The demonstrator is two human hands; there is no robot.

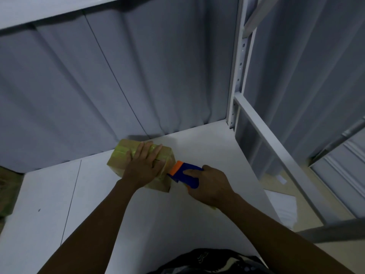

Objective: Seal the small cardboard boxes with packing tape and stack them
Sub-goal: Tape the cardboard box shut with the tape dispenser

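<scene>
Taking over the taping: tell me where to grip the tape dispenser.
Grip the blue body of the tape dispenser from the right, as the right hand does: its orange nose faces the box, so keep that end free.

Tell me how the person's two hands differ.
The left hand lies flat, fingers straight, on top of the box; the right hand curls round a blue and orange tape dispenser. The left hand touches the box directly; the right hand meets it only through the dispenser. Both work at the same box.
</scene>
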